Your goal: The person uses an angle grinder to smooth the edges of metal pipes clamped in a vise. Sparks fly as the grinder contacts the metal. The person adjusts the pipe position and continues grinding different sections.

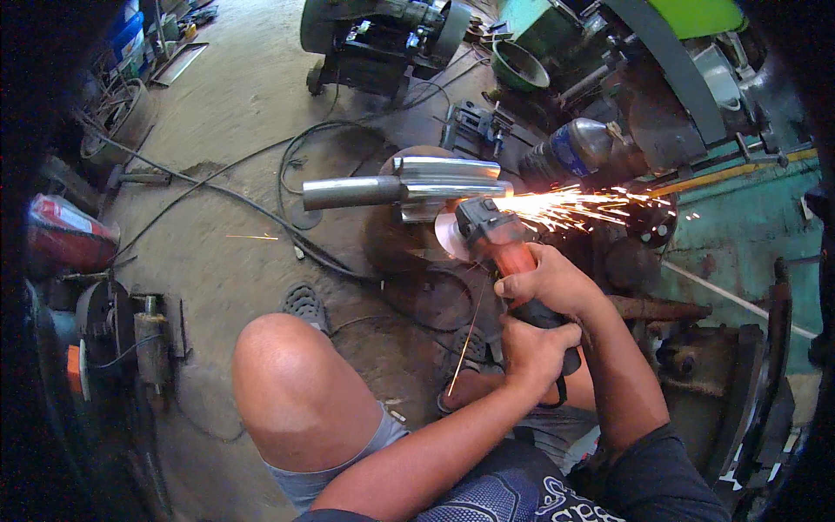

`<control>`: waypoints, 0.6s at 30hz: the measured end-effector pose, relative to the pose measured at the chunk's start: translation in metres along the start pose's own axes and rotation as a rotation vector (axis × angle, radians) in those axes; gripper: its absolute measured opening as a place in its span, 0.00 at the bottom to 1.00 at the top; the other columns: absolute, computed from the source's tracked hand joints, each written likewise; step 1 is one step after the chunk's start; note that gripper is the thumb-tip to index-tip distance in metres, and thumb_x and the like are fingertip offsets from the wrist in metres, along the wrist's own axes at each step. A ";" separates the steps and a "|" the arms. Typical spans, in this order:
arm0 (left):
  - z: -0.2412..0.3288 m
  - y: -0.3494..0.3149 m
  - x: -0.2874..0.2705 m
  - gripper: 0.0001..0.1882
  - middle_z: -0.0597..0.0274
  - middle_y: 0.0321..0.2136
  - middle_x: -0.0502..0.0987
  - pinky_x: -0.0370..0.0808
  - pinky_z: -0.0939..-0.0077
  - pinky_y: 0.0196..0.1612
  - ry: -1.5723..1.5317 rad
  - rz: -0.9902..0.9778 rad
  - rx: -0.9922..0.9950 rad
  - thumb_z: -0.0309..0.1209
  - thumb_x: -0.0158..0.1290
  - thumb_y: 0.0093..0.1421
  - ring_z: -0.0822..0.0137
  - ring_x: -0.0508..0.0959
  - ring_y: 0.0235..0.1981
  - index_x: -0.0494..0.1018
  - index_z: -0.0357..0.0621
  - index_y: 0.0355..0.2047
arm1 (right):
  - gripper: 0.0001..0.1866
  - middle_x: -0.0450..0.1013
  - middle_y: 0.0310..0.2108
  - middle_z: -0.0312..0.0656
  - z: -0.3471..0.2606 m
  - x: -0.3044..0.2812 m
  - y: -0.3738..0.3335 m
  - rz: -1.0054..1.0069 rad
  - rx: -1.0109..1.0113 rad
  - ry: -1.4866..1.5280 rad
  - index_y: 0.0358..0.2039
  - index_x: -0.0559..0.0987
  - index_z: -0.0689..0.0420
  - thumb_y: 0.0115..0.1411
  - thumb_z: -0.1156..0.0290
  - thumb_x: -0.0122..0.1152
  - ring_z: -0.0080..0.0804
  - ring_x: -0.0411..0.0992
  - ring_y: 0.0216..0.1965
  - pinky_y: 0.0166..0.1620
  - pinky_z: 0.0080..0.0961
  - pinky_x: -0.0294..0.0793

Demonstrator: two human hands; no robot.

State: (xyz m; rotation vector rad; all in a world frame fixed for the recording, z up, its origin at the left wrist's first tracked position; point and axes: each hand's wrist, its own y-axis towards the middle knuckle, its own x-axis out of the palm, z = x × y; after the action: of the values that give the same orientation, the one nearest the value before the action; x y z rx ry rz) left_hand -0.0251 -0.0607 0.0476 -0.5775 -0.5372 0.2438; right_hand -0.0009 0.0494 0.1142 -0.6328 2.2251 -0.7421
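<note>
Both my hands are wrapped round an angle grinder [513, 257] with a red and black body. My right hand [557, 283] grips it just behind its dark head. Lower down, my left hand [535, 348] holds the black rear end. The pale grinding disc [450, 237] is by the lower right part of a shiny ribbed metal shaft [448, 187], which has a plain round end on the left. Bright sparks [574, 207] stream off to the right. The exact contact spot is hidden by the grinder's head.
Black cables [235, 174] lie looped across the floor. A wheeled machine [383, 43] stands at the far side. To the right are a large dark bottle [578, 148], a green basin [519, 64] and heavy machinery. A red bag [70, 233] lies at the left. My bent knee is below.
</note>
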 end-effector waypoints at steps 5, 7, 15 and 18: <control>0.006 -0.005 -0.014 0.21 0.62 0.29 0.82 0.80 0.67 0.34 -0.057 0.063 0.060 0.27 0.70 0.39 0.66 0.83 0.29 0.77 0.36 0.34 | 0.30 0.79 0.38 0.41 -0.019 0.020 0.000 -0.025 -0.044 -0.032 0.49 0.79 0.65 0.48 0.64 0.77 0.29 0.77 0.37 0.44 0.30 0.77; 0.007 -0.006 -0.019 0.22 0.60 0.29 0.82 0.80 0.67 0.35 -0.021 0.099 0.037 0.28 0.70 0.39 0.64 0.83 0.29 0.76 0.35 0.35 | 0.30 0.79 0.38 0.41 -0.026 0.024 -0.003 -0.051 -0.063 -0.052 0.49 0.79 0.65 0.48 0.64 0.77 0.29 0.77 0.37 0.44 0.30 0.77; 0.018 -0.011 -0.029 0.42 0.40 0.38 0.81 0.80 0.58 0.46 -0.008 -0.006 -0.076 0.39 0.72 0.38 0.47 0.84 0.41 0.65 0.23 0.48 | 0.28 0.79 0.38 0.41 -0.027 0.030 -0.002 -0.031 -0.049 -0.052 0.48 0.79 0.64 0.49 0.65 0.77 0.29 0.77 0.36 0.44 0.31 0.77; 0.020 -0.010 -0.023 0.42 0.41 0.38 0.80 0.80 0.59 0.46 -0.010 -0.067 -0.094 0.39 0.71 0.38 0.48 0.84 0.40 0.66 0.23 0.47 | 0.30 0.78 0.39 0.39 -0.019 0.018 -0.002 -0.049 -0.013 -0.022 0.52 0.77 0.64 0.49 0.66 0.76 0.28 0.76 0.38 0.46 0.31 0.76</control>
State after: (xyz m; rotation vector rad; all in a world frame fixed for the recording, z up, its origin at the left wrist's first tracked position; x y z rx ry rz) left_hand -0.0548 -0.0678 0.0582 -0.6489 -0.5789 0.1584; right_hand -0.0260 0.0429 0.1189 -0.7004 2.2029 -0.7426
